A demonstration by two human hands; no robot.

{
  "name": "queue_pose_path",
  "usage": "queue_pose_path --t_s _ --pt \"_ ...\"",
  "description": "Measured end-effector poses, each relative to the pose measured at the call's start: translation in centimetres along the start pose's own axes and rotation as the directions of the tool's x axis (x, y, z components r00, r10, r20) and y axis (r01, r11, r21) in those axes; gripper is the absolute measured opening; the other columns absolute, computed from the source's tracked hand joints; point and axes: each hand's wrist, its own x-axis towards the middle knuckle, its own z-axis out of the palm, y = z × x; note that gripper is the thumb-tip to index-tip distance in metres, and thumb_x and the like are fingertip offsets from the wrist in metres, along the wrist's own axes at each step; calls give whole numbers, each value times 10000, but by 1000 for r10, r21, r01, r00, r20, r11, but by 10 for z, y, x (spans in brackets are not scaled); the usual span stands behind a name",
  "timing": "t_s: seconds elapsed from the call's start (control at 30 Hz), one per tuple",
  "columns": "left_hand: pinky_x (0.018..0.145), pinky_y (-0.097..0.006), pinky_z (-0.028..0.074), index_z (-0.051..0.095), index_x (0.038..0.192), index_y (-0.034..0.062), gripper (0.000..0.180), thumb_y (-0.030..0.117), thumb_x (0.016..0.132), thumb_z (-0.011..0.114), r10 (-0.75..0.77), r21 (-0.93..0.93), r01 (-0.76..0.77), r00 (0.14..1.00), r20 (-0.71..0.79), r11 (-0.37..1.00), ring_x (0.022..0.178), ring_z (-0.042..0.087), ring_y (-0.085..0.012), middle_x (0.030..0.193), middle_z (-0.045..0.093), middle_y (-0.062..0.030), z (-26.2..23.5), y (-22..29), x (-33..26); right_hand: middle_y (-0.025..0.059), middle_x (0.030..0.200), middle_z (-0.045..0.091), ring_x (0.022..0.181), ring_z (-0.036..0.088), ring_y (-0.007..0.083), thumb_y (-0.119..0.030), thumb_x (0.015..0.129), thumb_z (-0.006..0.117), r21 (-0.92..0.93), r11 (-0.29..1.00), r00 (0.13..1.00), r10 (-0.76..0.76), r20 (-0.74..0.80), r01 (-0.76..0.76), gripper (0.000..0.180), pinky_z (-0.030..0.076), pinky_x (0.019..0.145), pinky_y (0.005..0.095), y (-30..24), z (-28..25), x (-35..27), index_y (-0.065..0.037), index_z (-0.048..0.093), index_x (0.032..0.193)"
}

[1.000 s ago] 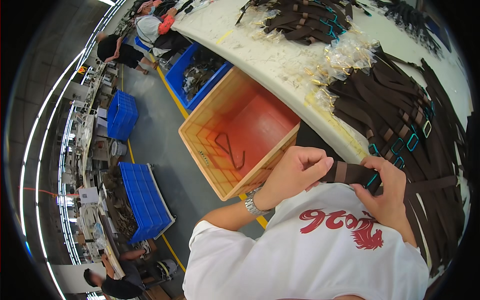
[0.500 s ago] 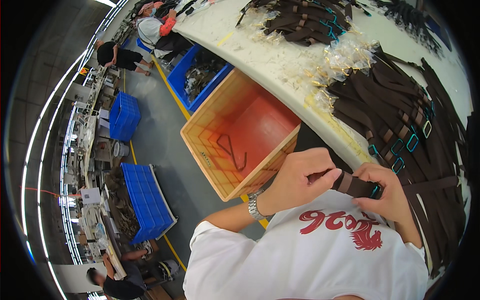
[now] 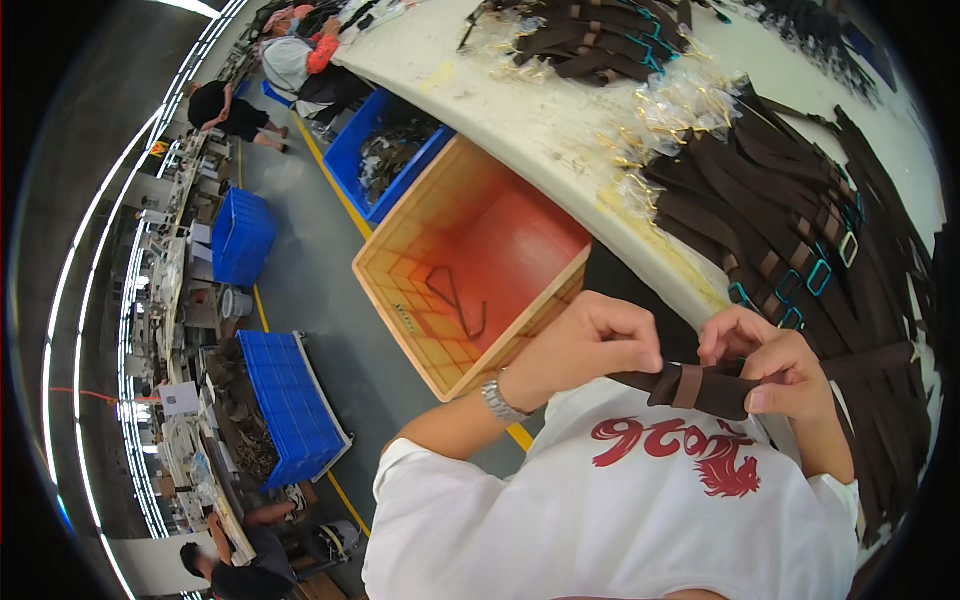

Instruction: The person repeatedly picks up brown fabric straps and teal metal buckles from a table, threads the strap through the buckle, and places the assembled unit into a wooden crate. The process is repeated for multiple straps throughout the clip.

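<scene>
A dark brown strap with a lighter brown loop round it runs between my two hands, in front of my white shirt. My left hand is closed, thumb and fingers pinching the strap's left end. At its other end, my right hand grips the strap between thumb and bent fingers, which hide part of it. Just beyond my right hand, many similar brown straps lie on the table, several with teal rectangular buckles.
The pale worktable carries clear plastic bits and another strap pile. Left of it stand an orange crate with a bent dark rod inside and a blue bin. Other people work farther off.
My hands have shifted, and the strap shows more of its length between them. The teal buckle seen by my right hand earlier is no longer visible there.
</scene>
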Motion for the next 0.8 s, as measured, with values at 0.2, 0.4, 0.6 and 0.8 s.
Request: queue_pose_path --t_s 0.2,0.4,0.6,0.8 --pt "523 -304 415 698 743 -15 380 305 893 839 313 76 -304 917 -246 950 559 608 -143 684 693 -61 -12 -35 -16 239 1488 516 1354 578 344 -106 984 742 -46 986 979 -151 139 159 254 422 1180 485 11 -5 3 32 656 790" --pt "665 -303 462 733 938 -37 362 289 865 870 73 173 -63 996 -55 983 732 652 -158 828 731 -77 -15 -24 1 134 1385 596 1119 658 270 -139 978 737 -442 886 989 -102 110 141 201 539 934 405 11 -7 -10 9 709 845" --pt "843 -375 539 748 1026 -59 396 147 741 928 127 423 -214 966 223 880 894 721 -273 918 765 -107 9 -2 20 176 1343 584 1122 637 282 -100 982 748 -513 837 982 -153 111 188 185 536 906 378 11 9 -10 -7 630 874" --pt "812 -390 552 769 1010 -45 293 63 767 891 202 190 -235 963 181 953 865 720 -281 846 757 -111 11 -16 21 135 1254 627 1040 634 255 -75 962 754 -463 886 994 -62 -85 16 168 530 886 357 19 9 -15 -3 607 923"
